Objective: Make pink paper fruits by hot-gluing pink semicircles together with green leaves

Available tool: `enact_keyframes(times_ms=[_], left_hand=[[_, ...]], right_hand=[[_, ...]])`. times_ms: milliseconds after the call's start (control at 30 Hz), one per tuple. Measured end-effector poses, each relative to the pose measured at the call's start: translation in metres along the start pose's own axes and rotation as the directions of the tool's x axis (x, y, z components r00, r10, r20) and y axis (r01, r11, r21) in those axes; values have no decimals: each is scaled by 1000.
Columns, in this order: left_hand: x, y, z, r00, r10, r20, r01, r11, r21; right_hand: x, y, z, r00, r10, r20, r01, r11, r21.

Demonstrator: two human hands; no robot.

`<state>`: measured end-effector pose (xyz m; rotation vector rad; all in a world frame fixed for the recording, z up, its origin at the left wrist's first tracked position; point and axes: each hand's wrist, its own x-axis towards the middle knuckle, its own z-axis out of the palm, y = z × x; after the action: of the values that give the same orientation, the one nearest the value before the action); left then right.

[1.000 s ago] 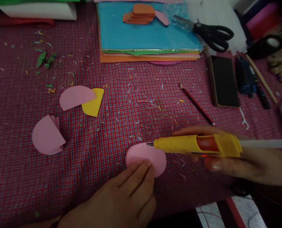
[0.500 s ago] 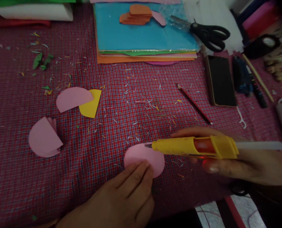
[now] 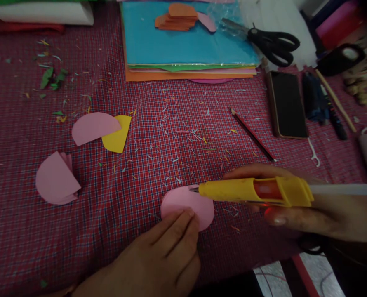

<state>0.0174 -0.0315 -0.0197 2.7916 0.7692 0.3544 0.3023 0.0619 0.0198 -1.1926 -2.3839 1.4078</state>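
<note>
A stack of rounded pink paper pieces [image 3: 175, 202] lies on the checked cloth at the lower middle. My left hand [image 3: 161, 251] presses its fingertips, held close together, on the near side of the stack and pins it down. In my right hand [image 3: 307, 218] is a yellow hot glue gun [image 3: 233, 192], with the fingers wrapped round it. A white glue stick [image 3: 341, 189] sticks out of its back, and a red light glows beneath it. The metal nozzle [image 3: 194, 189] is at the upper edge of the top pink piece; whether it touches cannot be made out.
Folded pink pieces [image 3: 55, 177], a pink half-round [image 3: 95, 127] and a yellow piece [image 3: 118, 138] lie left. Behind are coloured sheets [image 3: 171, 49], orange cutouts [image 3: 180, 18] and scissors [image 3: 273, 45]. A pencil [image 3: 253, 135] and phone [image 3: 288, 105] lie right, among paper scraps.
The glue gun has shifted very slightly to the right, its nozzle still over the pink stack's upper edge. My left hand stays on the paper. The view has moved slightly.
</note>
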Motion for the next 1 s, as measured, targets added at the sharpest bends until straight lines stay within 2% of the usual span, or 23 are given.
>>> enact_keyframes(times_ms=[167,433,600,1000], left_hand=[[2,0,1,1000,-12,2,12,1000,-4],[1,1,1,1000,-10,23,10,1000,0],[2,0,0,1000,-3,12,3,1000,-9],[1,1,0,1000,-3,27,3,1000,-19]], right_hand=[[2,0,-3,998,-17,56,15,999,30],[6,-5,3,1000,-9,21,5,987,158],[10,-7,7,997,-52,64,45,993,108],[3,-3,4,997,-28,78,25,999,34]])
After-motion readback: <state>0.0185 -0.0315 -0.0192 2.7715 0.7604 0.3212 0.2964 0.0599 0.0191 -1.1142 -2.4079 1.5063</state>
